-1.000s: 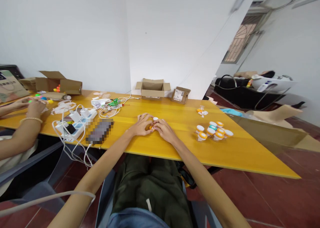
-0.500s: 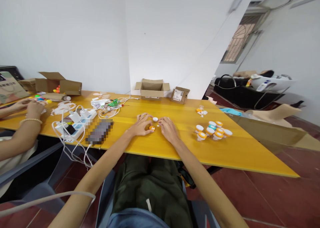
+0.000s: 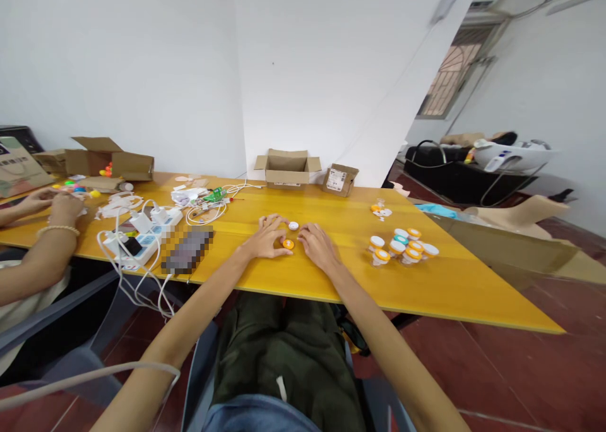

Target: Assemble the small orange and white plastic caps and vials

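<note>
A round orange lid (image 3: 288, 244) with a white mark lies on the yellow table, beside the thumb of my left hand (image 3: 269, 237). That hand rests with thumb and fingers apart around the lid's left side, not closed on it. Just beyond it sits a round white lid (image 3: 293, 226), between the fingertips of both hands. My right hand (image 3: 319, 245) has its fingers curled and drawn together near the table, right of the two lids. What its fingertips hold, if anything, is too small to make out.
Several small clear jars with white, orange and teal lids (image 3: 402, 246) stand to the right. Small white pieces (image 3: 381, 212) lie behind them. Left are a phone (image 3: 188, 250), a power strip (image 3: 149, 239) and cables. An open carton (image 3: 287, 167) stands behind; another person's hands (image 3: 59, 203) work far left.
My left thumb has eased off the orange lid, which shows more fully. A small white piece seen by my right fingertips is now hidden. The view has shifted slightly.
</note>
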`<state>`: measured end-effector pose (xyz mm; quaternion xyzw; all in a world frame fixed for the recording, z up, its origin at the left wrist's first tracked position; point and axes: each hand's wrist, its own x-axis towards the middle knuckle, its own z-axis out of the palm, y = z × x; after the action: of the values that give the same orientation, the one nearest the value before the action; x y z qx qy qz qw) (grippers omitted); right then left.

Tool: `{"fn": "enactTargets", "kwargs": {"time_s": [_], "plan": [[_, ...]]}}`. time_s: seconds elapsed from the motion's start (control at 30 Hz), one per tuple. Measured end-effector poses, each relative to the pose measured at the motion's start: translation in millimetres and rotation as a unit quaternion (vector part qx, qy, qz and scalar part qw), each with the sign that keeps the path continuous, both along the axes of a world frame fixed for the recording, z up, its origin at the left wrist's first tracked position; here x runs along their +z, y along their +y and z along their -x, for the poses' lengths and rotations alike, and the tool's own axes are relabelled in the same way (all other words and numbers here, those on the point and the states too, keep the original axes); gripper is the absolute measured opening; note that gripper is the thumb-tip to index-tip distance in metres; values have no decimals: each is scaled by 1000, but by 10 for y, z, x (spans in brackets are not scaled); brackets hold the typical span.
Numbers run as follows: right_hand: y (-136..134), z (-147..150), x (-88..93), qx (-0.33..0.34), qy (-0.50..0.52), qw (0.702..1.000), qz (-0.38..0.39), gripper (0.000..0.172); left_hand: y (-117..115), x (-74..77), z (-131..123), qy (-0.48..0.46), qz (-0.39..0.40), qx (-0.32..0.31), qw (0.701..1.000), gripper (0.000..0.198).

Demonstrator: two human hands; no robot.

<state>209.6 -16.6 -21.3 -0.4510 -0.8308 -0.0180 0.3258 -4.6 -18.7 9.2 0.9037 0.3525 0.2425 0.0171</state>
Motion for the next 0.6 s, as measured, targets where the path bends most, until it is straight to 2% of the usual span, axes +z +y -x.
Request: {"fn": "enactTargets", "kwargs": {"time_s": [0.17,0.4,0.6], "plan": [[0,7,2,-8,-3,1000,3,17,-16,3,7,-11,5,10,1000,32],[5,12,-5,-6,23,1000,8,18,10,-22,8,15,21,0,1000,32],[17,6,2,21,92,995,28,18,18,-35,-7,20,25,4,999,31]]}}
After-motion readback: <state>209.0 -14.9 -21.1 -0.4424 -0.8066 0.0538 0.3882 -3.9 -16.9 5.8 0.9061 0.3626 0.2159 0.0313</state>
